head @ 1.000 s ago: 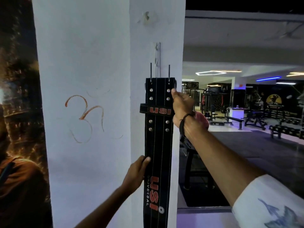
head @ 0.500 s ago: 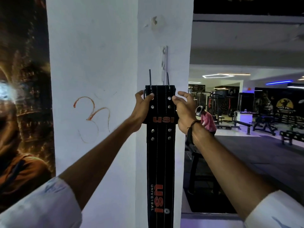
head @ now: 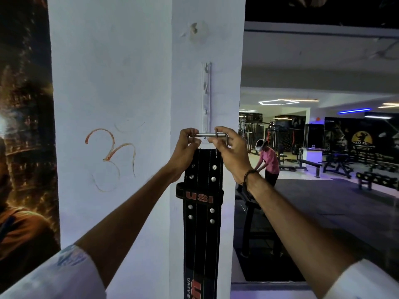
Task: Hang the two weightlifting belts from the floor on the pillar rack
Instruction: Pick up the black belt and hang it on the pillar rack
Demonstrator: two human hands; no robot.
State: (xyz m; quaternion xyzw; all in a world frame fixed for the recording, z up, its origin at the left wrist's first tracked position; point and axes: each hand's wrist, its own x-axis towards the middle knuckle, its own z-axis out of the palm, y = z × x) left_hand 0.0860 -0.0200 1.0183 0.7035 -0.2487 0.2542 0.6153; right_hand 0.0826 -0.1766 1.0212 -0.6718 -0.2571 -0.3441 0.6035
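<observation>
A black weightlifting belt (head: 202, 212) with red USI lettering and metal rivets hangs straight down against the white pillar (head: 112, 83). Its metal buckle (head: 208, 135) is at the top, level with the bottom end of the white hook rack (head: 206, 93) screwed to the pillar. My left hand (head: 187, 147) grips the buckle's left end. My right hand (head: 230, 145) pinches its right end and a prong. Whether the buckle rests on a hook is hidden by my fingers. Only one belt is in view.
The rack carries several small hooks above the buckle. A red symbol (head: 111, 156) is drawn on the pillar's left face. A dark mural (head: 23, 147) is at the left. At the right, a person in a pink shirt (head: 268, 160) bends among benches and machines.
My left hand rose from the belt's lower part to the buckle. Both hands lifted the buckle to the rack's bottom end, and its prongs now point down instead of up.
</observation>
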